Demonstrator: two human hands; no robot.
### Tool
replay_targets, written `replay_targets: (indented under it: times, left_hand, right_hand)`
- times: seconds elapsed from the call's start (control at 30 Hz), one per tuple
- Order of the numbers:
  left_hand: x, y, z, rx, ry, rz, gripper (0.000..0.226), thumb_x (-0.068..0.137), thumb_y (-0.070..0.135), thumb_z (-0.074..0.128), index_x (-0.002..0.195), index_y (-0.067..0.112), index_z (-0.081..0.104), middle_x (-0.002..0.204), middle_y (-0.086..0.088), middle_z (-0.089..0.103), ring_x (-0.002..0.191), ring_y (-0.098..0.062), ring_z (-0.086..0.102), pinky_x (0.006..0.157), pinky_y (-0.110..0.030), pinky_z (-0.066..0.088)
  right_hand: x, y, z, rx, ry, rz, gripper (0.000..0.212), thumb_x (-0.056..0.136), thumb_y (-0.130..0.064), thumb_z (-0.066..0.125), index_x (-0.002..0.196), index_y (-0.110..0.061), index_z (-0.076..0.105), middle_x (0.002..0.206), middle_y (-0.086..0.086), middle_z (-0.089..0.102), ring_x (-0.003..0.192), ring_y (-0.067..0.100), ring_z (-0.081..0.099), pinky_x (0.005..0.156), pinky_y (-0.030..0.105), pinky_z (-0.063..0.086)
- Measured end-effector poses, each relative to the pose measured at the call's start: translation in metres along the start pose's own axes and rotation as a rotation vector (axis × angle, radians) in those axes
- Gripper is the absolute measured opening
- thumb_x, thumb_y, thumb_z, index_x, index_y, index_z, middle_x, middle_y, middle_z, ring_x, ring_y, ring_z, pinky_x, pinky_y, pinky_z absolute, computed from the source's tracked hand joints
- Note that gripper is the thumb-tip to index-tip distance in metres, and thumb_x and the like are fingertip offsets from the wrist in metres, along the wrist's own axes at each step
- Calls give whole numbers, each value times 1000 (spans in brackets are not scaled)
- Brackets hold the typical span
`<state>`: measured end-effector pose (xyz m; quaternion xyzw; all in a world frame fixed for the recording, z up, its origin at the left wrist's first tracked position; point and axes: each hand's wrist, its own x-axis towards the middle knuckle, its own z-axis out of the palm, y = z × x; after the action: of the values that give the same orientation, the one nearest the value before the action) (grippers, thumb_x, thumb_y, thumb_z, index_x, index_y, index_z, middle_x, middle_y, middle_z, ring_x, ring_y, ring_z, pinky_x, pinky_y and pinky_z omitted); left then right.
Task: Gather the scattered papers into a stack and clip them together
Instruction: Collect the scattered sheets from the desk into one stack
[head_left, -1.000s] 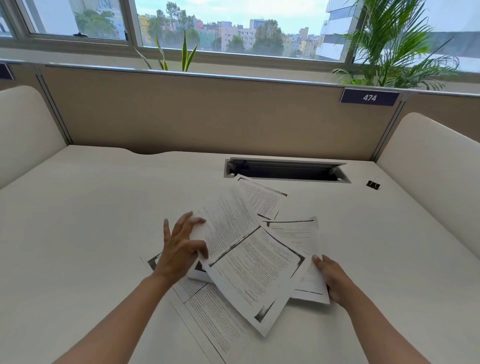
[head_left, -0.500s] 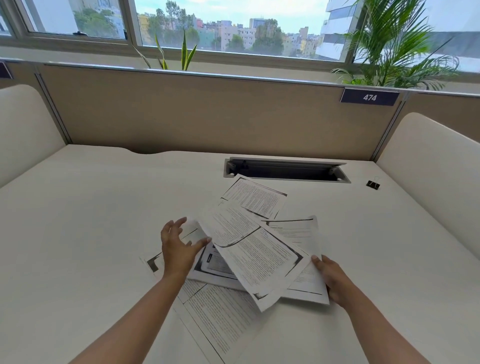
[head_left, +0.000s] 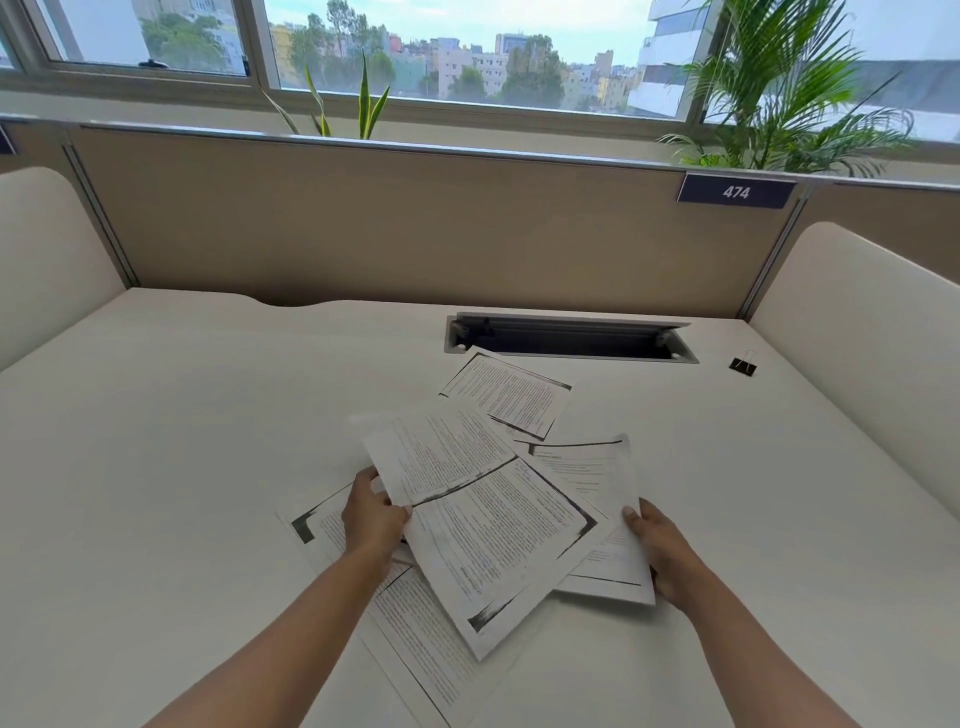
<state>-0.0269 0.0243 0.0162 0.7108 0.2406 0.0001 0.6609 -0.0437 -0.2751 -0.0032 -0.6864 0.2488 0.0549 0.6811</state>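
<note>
Papers (head_left: 493, 530) lie fanned at centre, binder clip (head_left: 743, 366) at two o'clock; left hand (head_left: 371, 522) pinches top sheets at nine, right hand (head_left: 662, 553) grips one at three. Uneven pulling could crease or scatter them.

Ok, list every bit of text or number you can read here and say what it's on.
"474": white digits on the dark nameplate at the top of the partition, on the right.
Printed lines on the papers: too small and blurred to read.
Dark plate at the far left edge: cut off by the frame, nothing readable.
</note>
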Motion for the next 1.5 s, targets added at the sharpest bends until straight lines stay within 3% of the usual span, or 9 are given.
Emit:
replay_targets:
  times: [0.1,0.17,0.27,0.47,0.6,0.73,0.97,1.33,1.5]
  left_hand:
    - [6,15,-8,107,0,92,54,81,-14,50,129,12,48,116,-21,63,101,-31,62,82,-36,51]
    - [10,32,-14,157,-31,146,51,85,-10,49,129,15,49,112,-17,65,94,-29,63,81,-35,52]
    - [15,58,-23,239,-101,215,43,89,4,53,130,18,50,102,-13,69,90,-28,66,81,-40,54]
    - [19,99,-25,483,-267,350,51,89,-2,46,134,22,47,100,-9,69,90,-25,66,77,-34,54]
    - [15,111,-13,681,-359,420,48,93,6,48,135,29,46,110,-6,65,91,-21,63,70,-27,51]
    - [15,110,-2,834,-410,467,46,94,7,45,135,28,46,126,-10,60,109,-27,58,86,-37,51]
    - [15,96,18,953,-499,485,50,93,-3,39,133,26,49,133,-9,54,118,-24,53,88,-27,47]
    - [17,81,27,861,-371,560,48,87,-7,48,126,19,55,121,-7,60,99,-18,56,89,-26,45]
    - [20,79,17,806,-213,665,41,85,9,61,126,17,54,133,-3,52,123,-20,48,103,-32,36]
  right_hand:
    - [-3,-2,-5,8,2,-25,33,98,-12,38,130,-7,45,121,14,59,103,31,60,87,41,51]
    - [-7,-6,-8,29,-9,-32,28,98,-11,38,125,-10,48,113,13,61,92,27,62,73,35,52]
    - [-10,-9,-12,59,-44,-36,27,98,-12,39,122,-13,50,104,7,65,88,25,63,71,33,52]
    - [-18,-18,-11,99,-173,-4,24,98,-14,40,116,-15,56,106,9,68,90,26,66,63,30,57]
    - [-19,-20,-6,102,-245,7,24,97,-16,43,113,-15,60,104,9,71,90,26,69,72,35,58]
    - [-22,-22,-1,129,-304,34,24,96,-18,43,111,-13,62,105,12,71,89,28,69,75,39,59]
    - [-25,-26,9,157,-336,48,23,96,-20,43,107,-14,63,101,9,73,88,26,69,77,38,58]
    - [-29,-23,18,128,-320,44,24,96,-25,45,102,-17,66,94,7,75,81,25,70,74,38,57]
    - [-22,-16,14,180,-243,68,28,94,-27,48,115,-14,62,114,14,68,105,36,63,95,52,47]
